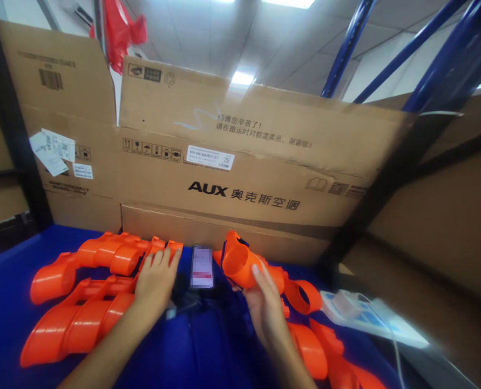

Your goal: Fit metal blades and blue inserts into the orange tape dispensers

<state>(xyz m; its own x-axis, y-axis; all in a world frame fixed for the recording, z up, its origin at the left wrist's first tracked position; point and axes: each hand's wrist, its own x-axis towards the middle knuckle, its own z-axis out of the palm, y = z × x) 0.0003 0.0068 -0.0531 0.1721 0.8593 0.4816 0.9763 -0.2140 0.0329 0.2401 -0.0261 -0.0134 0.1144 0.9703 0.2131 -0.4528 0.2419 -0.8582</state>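
Held part (237,260): centre of frame, raised in the right hand (266,305), just right of the phone (202,267).
Colour: bright orange, smooth, glossy where the light catches it; looks like plastic.
Form: short, wide tube with curved walls; round mouth turned toward the camera, inner wall visible. Dark patch at the upper rim; nature unclear.
Right fingers: closed on the held part; thumb along its near side, the others mostly hidden behind and below.
Left hand (154,278): left of centre, palm down over the right end of the back row (102,253). Fingers slightly spread, touching orange; cannot tell whether they grip.
Front row (88,324): lower left, similar orange parts set end to end, curved sides up, white highlights along the tops.
Right group (309,348): lower right, more orange parts, partly behind the right forearm; one ring (304,297) shows its dark opening.
Desk (5,270): blue surface under all of these.
Phone screen: lit, pale with a red band; text blurred.
Power strip (402,327): right edge of the desk, white, with a white plug block (345,303) on it.
Backdrop: cardboard (163,173) printed "AUX", standing across mid-frame.
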